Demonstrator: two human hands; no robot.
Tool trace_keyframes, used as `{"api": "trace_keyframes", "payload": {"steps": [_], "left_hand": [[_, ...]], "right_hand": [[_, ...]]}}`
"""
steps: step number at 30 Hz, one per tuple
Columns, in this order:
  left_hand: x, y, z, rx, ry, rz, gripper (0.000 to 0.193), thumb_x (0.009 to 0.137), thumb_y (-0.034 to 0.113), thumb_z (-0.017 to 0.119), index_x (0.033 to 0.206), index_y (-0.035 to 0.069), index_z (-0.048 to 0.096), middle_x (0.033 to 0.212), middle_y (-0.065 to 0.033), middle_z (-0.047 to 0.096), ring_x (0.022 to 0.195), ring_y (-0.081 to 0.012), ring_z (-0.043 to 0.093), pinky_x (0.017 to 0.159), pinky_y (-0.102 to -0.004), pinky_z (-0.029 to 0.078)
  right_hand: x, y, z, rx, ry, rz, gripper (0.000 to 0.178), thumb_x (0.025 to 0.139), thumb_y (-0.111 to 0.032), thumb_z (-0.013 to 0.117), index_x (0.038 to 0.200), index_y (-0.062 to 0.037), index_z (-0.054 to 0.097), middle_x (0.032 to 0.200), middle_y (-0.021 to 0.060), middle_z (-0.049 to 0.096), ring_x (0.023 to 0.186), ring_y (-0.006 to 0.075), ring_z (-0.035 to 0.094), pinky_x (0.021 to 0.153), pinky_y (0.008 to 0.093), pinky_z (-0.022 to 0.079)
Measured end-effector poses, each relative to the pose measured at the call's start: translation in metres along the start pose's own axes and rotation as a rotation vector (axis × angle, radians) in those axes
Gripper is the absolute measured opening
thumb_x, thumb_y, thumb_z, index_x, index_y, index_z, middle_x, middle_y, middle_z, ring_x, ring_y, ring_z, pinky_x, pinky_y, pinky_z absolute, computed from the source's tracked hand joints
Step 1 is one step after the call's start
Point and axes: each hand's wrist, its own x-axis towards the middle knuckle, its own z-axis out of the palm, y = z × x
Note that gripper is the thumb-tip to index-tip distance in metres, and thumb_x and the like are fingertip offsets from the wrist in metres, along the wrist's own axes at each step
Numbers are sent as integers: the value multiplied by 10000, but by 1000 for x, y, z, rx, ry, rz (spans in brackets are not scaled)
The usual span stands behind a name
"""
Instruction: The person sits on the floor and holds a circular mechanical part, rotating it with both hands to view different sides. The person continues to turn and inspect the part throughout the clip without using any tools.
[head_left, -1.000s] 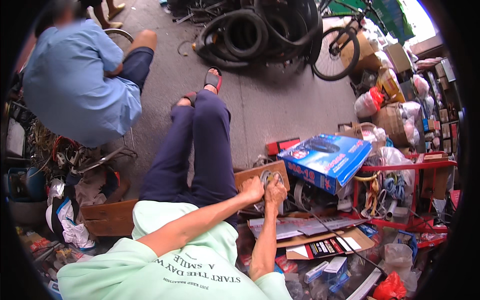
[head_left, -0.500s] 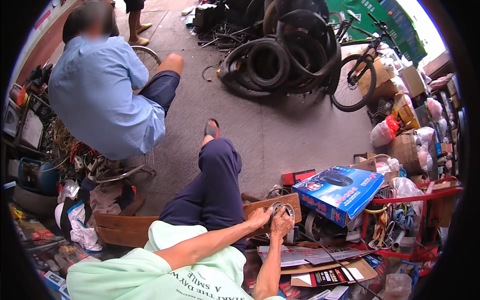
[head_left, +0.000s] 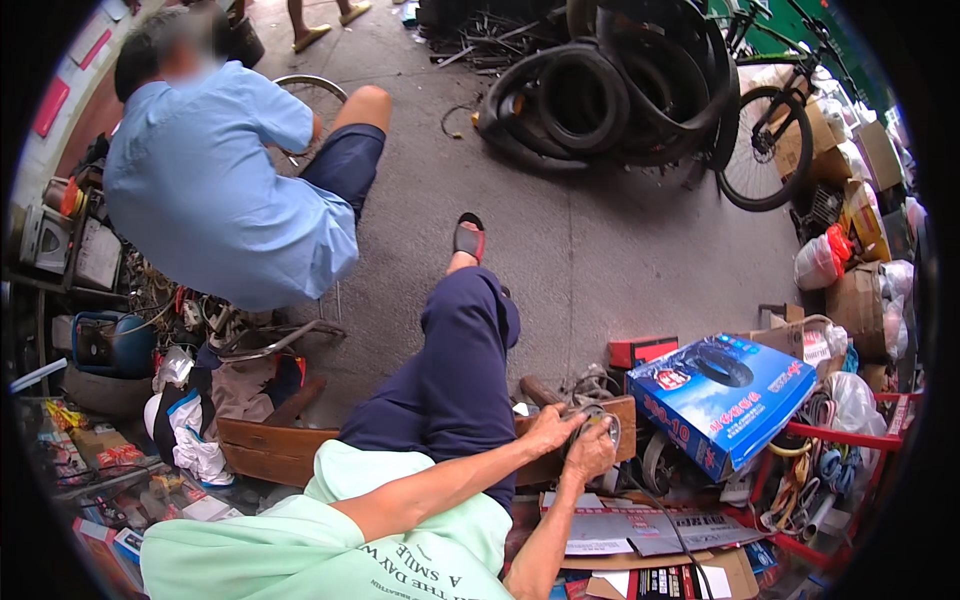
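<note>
A: In the head view, where are the hands?

B: Between four and five o'clock from the view's centre. The left hand (head_left: 553, 428) and the right hand (head_left: 592, 455) meet around a round metal piece (head_left: 599, 420).

A: And the fingers?

B: Both hands are closed on it: the left's are drawn in narrow at its ten o'clock side, the right's curl round its lower side. (I cannot tell where each fingertip presses; the piece is small and half covered.)

A: What is it near?

B: The right end of a wooden plank (head_left: 265, 448), which runs off toward nine o'clock from the hands. Whether they touch, I cannot tell.

A: What else is around the hands?

B: A blue box (head_left: 730, 400) sits just beside them, between two and three o'clock. Flattened cardboard (head_left: 610, 540) lies at five.

A: Farther off?

B: Black tyres (head_left: 580, 100) are heaped at twelve, a bicycle (head_left: 765, 150) stands at one, and at ten a co-worker in a blue shirt (head_left: 230, 190) sits by a spoked wheel (head_left: 337, 92).
</note>
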Motion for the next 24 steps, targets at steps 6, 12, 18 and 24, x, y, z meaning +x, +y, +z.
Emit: {"api": "trace_keyframes", "payload": {"steps": [6,12,18,24], "left_hand": [[5,-18,13,-38,30,97,623,846,471,675,1123,-82,604,968,-238,679,909,-269,648,777,-387,506],[-22,5,-1,75,17,60,652,837,561,647,1194,15,626,1001,-218,695,957,-315,674,810,-390,507],[-6,-23,13,264,140,148,740,821,554,665,1202,-76,590,1065,-302,659,1061,-356,647,909,-401,501],[-13,-7,-1,291,102,206,948,690,612,768,1202,-154,548,1137,-331,622,1115,-391,612,938,-397,488]], "right_hand": [[8,4,-16,69,-83,10,630,981,-433,422,711,63,700,665,289,624,645,462,624,631,558,463],[7,-4,-29,216,-146,-30,637,989,-427,399,743,82,692,672,301,618,649,477,615,643,563,449],[11,12,-30,241,-238,-42,642,987,-431,382,773,92,686,712,319,617,713,486,617,679,555,443],[30,7,-35,274,-370,-82,608,969,-411,386,751,74,680,706,292,625,708,456,635,667,512,449]]}}
